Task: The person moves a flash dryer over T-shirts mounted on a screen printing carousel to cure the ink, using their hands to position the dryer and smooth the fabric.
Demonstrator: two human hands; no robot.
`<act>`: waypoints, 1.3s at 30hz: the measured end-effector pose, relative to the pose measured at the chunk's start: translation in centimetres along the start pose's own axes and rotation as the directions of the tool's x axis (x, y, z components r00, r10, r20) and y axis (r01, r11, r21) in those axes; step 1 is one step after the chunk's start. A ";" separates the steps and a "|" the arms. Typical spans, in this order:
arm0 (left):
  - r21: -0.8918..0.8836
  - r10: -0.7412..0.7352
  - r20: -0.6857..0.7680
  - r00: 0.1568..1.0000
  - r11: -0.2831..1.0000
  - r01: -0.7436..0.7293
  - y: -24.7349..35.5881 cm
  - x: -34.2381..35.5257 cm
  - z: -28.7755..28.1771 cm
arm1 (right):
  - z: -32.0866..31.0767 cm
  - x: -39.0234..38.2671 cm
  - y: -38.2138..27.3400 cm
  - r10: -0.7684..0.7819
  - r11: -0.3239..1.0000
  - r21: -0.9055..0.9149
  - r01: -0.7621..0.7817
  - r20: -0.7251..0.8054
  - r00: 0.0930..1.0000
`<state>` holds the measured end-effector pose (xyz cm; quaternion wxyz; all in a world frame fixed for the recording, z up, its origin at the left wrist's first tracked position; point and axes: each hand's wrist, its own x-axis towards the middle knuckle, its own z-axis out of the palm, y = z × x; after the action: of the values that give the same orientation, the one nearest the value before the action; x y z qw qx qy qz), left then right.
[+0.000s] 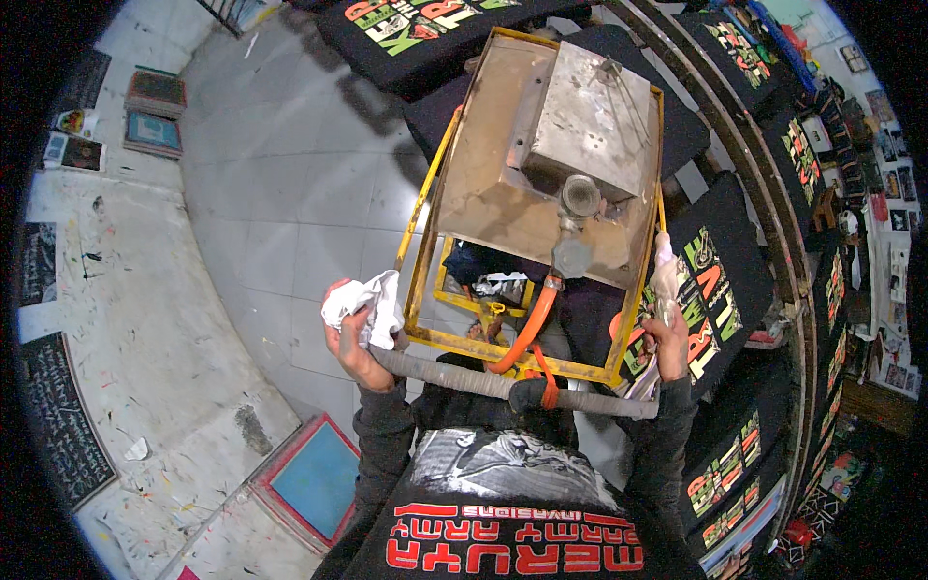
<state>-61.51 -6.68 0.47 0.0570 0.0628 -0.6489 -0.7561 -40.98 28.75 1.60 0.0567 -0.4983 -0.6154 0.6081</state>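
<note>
In front of me stands a yellow metal frame (503,350) carrying a brown sheet-metal panel (493,208) with a grey metal box (592,116) on top. An orange hose (530,333) curves from a round metal fitting (572,256) toward the grey-wrapped handle bar (440,375) near my body. My left hand (356,356) is closed on a crumpled white cloth (365,307) at the bar's left end. My right hand (671,348) closes around a pale, pinkish cloth (667,273) along the frame's right side. How far either cloth wraps the metal is partly hidden.
Black printed T-shirts (720,290) lie on boards at the right and far side, beside a long curved rail (764,184). A blue-meshed printing screen (314,483) leans near a paint-marked white wall (145,290) on the left. Grey floor tiles (290,193) spread between.
</note>
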 end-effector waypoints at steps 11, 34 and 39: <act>0.160 0.166 0.055 0.985 0.972 -0.172 -1.0 -0.2 -0.4 | -0.1 0.0 0.2 -0.047 0.994 0.104 0.041 0.049 0.998; 0.078 0.051 0.073 0.996 0.995 -0.057 -0.3 -0.1 -0.4 | 0.9 -1.0 -0.9 -0.404 0.786 -0.551 0.280 -0.114 0.908; -0.084 -0.022 0.056 0.998 0.996 0.026 0.1 0.4 0.2 | 1.0 -1.0 -0.7 -0.453 0.795 -0.488 0.360 -0.085 0.887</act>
<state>-61.91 -6.55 0.58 0.0325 0.0471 -0.6170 -0.7849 -41.56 27.58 2.46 0.1280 -0.4106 -0.8254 0.3658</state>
